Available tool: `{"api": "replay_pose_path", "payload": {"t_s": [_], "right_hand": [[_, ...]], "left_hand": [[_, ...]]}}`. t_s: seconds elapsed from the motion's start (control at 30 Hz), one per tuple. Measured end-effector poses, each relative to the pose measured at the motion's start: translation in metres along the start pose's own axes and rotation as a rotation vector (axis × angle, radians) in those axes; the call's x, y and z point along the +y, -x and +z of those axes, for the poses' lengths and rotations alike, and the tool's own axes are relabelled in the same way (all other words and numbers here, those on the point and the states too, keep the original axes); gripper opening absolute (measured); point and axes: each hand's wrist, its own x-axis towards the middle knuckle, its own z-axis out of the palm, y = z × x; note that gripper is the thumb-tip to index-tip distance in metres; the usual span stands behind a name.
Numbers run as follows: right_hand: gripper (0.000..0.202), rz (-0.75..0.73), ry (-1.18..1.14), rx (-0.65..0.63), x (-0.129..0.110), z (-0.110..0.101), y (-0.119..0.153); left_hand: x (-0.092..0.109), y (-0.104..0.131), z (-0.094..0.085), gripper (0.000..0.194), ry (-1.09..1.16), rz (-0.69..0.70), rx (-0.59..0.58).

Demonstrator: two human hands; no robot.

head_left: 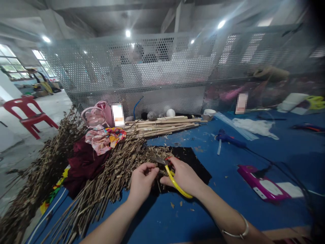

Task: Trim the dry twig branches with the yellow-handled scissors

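Observation:
My right hand is closed on a pair of scissors with yellow handles. Their dark blades point left, over cut bits of dried stem. Just left of the blades, my left hand is closed, thumb and fingertips pinched together; what lies in the pinch is too small to make out. Beneath both hands a black cloth carries short brown pieces. A big heap of dried twiggy stems spreads beside my left hand and runs down to the lower left.
Wooden sticks lie along the back near a perforated metal screen. A blue glue gun and a magenta power strip with cords sit to the right on the blue table. Maroon cloth and a pink bag are left.

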Motion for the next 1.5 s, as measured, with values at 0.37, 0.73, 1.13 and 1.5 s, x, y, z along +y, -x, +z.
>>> {"api": "replay_pose_path", "payload": {"t_s": [0.37,0.73,1.13,1.5], "right_hand": [[0.048,-0.028,0.005,0.068,-0.004,0.008,0.001],[0.046,0.057,0.15,0.033,-0.001,0.01,-0.002],[0.046,0.042,0.122,0.045,0.002,0.01,-0.002],[0.054,-0.056,0.045,0.111,-0.002,0.016,-0.001]], "left_hand": [[-0.006,-0.001,-0.001,0.032,-0.007,-0.007,-0.048],[-0.008,-0.005,-0.005,0.028,-0.155,0.098,0.063],[-0.001,-0.006,-0.007,0.033,-0.078,0.06,0.079],[-0.005,-0.006,-0.005,0.026,-0.111,0.099,-0.013]]}}
